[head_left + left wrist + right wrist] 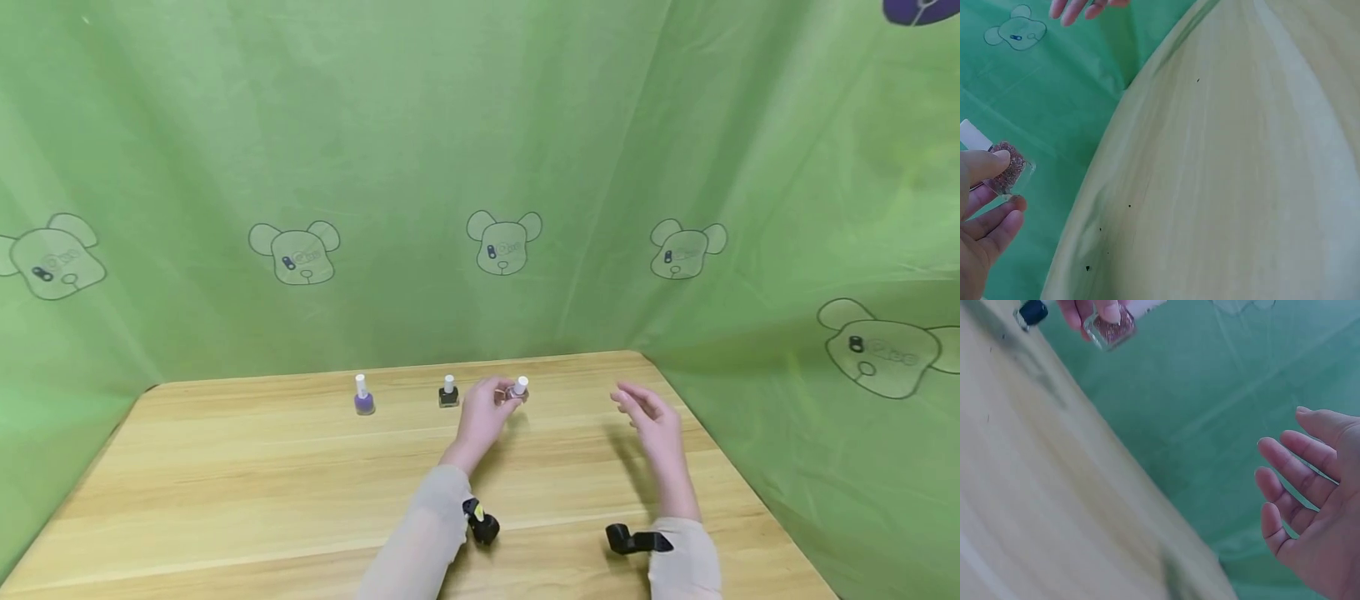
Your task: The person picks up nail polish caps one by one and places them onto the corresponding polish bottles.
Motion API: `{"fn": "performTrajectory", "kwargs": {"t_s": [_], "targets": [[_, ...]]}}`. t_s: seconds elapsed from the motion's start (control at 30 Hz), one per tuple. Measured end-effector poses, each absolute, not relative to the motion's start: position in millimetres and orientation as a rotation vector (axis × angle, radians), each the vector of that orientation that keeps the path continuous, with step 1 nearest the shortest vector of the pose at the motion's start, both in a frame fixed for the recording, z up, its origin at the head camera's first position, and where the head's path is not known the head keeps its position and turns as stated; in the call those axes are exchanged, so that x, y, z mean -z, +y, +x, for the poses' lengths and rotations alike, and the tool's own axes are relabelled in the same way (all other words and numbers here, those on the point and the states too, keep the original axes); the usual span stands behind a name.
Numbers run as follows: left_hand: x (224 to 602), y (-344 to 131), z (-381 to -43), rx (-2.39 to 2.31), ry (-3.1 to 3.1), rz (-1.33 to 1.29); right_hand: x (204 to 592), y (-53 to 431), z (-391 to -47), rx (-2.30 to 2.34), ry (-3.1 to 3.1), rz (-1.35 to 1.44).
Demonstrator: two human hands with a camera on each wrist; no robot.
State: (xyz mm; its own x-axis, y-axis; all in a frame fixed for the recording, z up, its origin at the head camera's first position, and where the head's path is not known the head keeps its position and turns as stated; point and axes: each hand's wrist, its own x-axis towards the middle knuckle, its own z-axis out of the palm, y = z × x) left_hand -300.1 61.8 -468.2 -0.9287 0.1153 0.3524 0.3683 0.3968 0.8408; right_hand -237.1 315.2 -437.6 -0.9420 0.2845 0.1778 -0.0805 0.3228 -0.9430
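Note:
My left hand (483, 410) pinches a small nail polish bottle (1013, 170) between thumb and fingers, above the back part of the table. The bottle has clear glass, reddish glitter polish and a white cap (521, 383). Off to the right, my right hand (654, 419) is held up over the table, its fingers relaxed and apart from anything; the right wrist view shows its palm (1329, 544) bare. A black nail polish bottle (448, 393) with a white cap stands just left of the left hand. Farther left stands a purple nail polish bottle (363, 402), white-capped too.
The wooden table (262, 483) reaches back to a green curtain (405, 167) printed with bear heads, which also hangs along both sides. A black wrist camera (482, 525) sits on the left sleeve and another black wrist camera (633, 540) on the right.

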Motion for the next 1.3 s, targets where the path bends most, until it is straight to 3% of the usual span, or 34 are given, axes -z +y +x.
{"fn": "performTrajectory", "kwargs": {"t_s": [0.6, 1.3], "targets": [[487.2, 72.1, -329.5, 1.663, -2.495, -0.315, 480.2, 349.0, -236.9, -1.944, -2.084, -0.396], [502.8, 77.6, -341.5, 1.624, -2.521, -0.303, 495.6, 354.3, -239.8, -2.142, -1.876, -0.227]]}}
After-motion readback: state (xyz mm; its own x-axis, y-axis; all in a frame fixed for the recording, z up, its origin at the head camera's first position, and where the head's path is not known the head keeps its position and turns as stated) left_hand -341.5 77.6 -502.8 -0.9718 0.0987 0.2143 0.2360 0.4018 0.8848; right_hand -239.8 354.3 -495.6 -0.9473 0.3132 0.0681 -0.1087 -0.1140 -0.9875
